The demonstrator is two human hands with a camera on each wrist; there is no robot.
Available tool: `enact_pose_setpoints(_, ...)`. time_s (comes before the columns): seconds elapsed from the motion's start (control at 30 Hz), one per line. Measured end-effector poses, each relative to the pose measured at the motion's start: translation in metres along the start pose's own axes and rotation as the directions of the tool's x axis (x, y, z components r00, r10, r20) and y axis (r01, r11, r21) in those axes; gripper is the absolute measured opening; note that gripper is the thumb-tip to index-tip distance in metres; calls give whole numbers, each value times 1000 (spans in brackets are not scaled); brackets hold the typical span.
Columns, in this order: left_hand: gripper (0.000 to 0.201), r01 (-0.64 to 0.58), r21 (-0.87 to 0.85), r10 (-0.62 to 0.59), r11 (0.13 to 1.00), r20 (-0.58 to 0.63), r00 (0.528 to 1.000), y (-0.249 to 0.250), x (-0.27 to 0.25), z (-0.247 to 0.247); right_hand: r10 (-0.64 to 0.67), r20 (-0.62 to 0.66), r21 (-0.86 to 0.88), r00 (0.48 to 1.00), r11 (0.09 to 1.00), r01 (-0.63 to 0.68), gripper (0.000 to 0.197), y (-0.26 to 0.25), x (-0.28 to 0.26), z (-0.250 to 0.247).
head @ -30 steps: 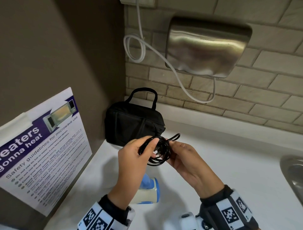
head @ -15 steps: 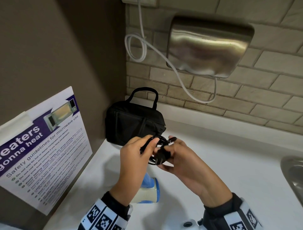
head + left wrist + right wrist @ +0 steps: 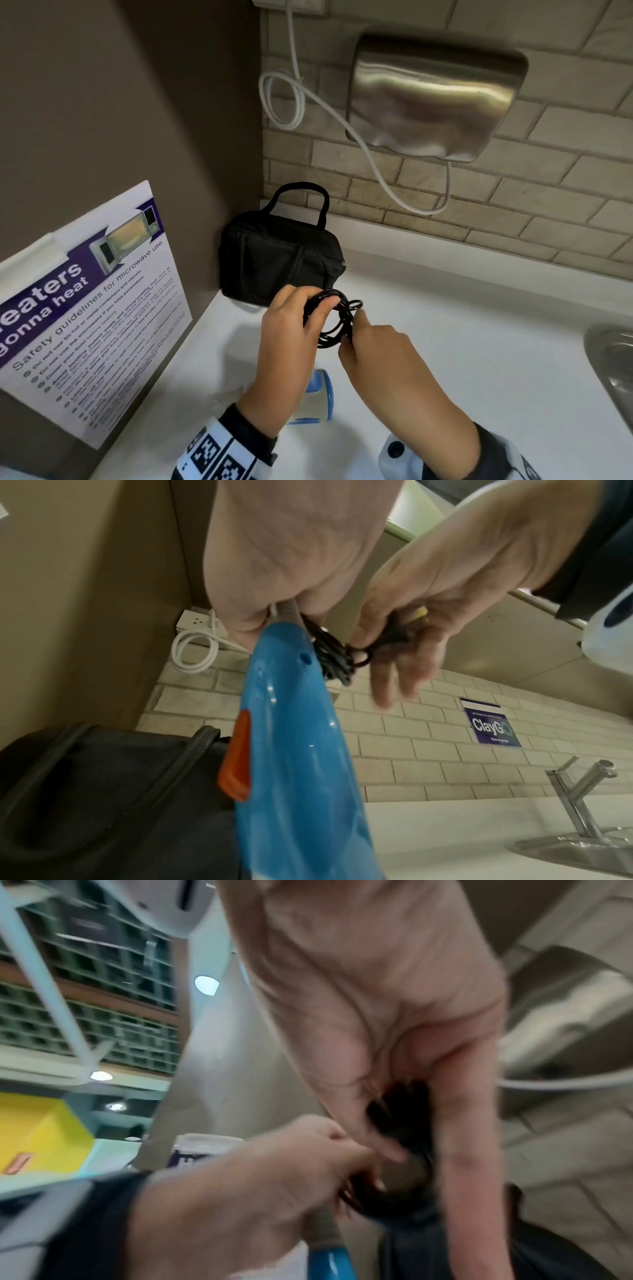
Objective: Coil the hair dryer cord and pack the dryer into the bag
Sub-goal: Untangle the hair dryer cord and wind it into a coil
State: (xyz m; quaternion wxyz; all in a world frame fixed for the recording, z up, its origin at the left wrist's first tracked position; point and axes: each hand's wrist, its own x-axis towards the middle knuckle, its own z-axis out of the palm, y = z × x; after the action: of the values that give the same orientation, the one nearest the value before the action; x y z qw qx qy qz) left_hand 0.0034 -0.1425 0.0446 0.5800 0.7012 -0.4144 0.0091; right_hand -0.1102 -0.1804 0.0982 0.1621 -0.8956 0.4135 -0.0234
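Coiling is nearly finishing: in the head view the right hand has tucked the loose end into the cord, pinching it. Left wrist view: left hand is gripping coil and dryer near the bag. Right wrist view is blurring.

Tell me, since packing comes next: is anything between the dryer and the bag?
Nothing lies between them: the dryer sits just in front of the bag. But the bag looks zipped shut, and both hands are on the cord.
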Motion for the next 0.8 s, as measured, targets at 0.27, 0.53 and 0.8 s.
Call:
enact_pose_setpoints(0.27,10,80,-82,-73,993,86,994,9,0,3,-146,-147,-123,978,984,129,9,-27,-25,-7)
enact_pose_setpoints(0.53,9,223,-129,-200,966,173,964,1,17,-9,-313,-106,42,944,947,319,46,-13,-35,8)
enact_pose_setpoints(0.8,6,458,-245,-380,855,305,873,4,22,-15,-240,-17,167,971,957,239,68,23,-42,4)
